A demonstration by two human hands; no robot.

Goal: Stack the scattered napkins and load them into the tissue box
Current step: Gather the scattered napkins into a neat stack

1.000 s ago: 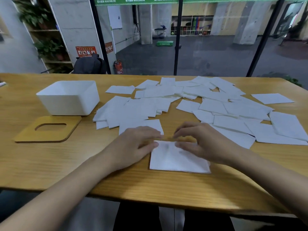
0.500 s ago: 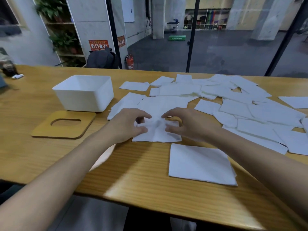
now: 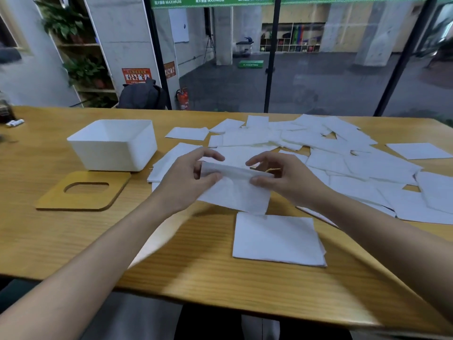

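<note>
Thumb and fingers of the left hand (image 3: 186,179) pinch the left end of a single white napkin (image 3: 235,195), and the right hand (image 3: 289,179) pinches the other end in the same way, thumb underneath and fingers curled over the top. The sheet is held up off the table (image 3: 49,241) by its upper edge, which looks folded or rolled over, and the rest hangs down toward the person. Just below its lower corner a small stack of napkins (image 3: 277,239) lies flat near the front edge of the table, its right side a little uneven. To the left of the hands stands the white tissue box (image 3: 112,146), open at the top, and just in front of it lies its wooden lid (image 3: 83,192), flat, with a rounded slot in the middle. Loose napkins (image 3: 343,155) cover the far and right parts of the table, many overlapping, and a few lie between the box and the left hand. Beyond the table is a glass wall with dark frames; a dark backpack (image 3: 142,94) and a red fire extinguisher (image 3: 183,99) stand behind it.
</note>
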